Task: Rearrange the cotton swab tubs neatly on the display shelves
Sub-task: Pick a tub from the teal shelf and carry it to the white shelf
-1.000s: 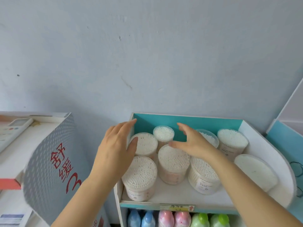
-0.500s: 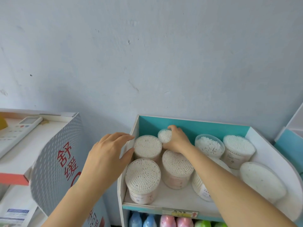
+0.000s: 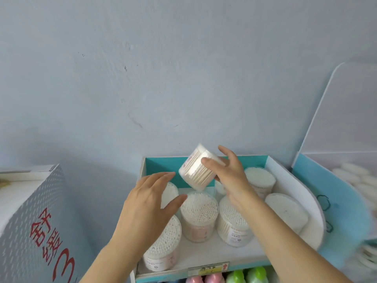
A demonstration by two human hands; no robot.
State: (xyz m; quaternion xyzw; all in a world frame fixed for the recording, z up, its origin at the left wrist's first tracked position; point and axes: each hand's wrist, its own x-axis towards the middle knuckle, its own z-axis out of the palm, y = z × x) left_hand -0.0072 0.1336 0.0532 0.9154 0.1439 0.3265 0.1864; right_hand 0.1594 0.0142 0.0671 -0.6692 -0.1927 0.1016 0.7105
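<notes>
Right hand (image 3: 230, 176) has the small tub (image 3: 193, 170) up in the air, above the back of the shelf (image 3: 214, 248) and tipped hard over to the left, so you see the sticks through its clear side. The thumb is across the near side of the wall and the other fingers wrap round the far side, so it's a grip round the barrel, not on the lid. Left hand (image 3: 149, 205) holds nothing: fingers straight and loosely together, thumb stuck out, palm down over the 2 left-hand tubs (image 3: 163, 242). I can't tell if it's touching them.

Handling, my guess: it looks light, a thin clear plastic can full of swabs, stiff enough but smooth, so it could slip if you only pinch it. Taking it round the middle of the wall like this seems right. I wouldn't lift by the lid, no idea how tight it sits, and tipped this far a loose one means swabs everywhere. Squeeze gently, as thin plastic might flex.

The other tubs stand upright and crowded together in the middle, some touching, so setting it down probably needs a gap opened first. That free hand is in a good spot for nudging. Coloured bottles (image 3: 236, 276) sit on the level below.
</notes>
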